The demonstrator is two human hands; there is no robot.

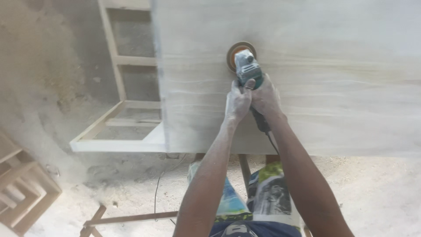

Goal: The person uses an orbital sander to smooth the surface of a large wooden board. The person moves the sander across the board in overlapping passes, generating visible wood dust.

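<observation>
Both hands, pale with dust, wrap the grinder (248, 70): left hand (238, 102) and right hand (265, 97) closed tight on its grey-teal body. Its round orange disc lies flat on the smooth, pale, faintly grained panel (333, 79), near the panel's left edge, with wide bare board to the right. A wooden frame (115, 131) adjoins that edge. The cord (268, 131) trails over the near edge.

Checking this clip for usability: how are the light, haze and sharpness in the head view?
Head view: soft, even daylight, no hard shadows or glare; pale dust hazes the upper left and washes out the wooden panel; the left hand, right hand and angle grinder read clearly, though fine detail is soft; edges bend slightly from the wide lens.
</observation>
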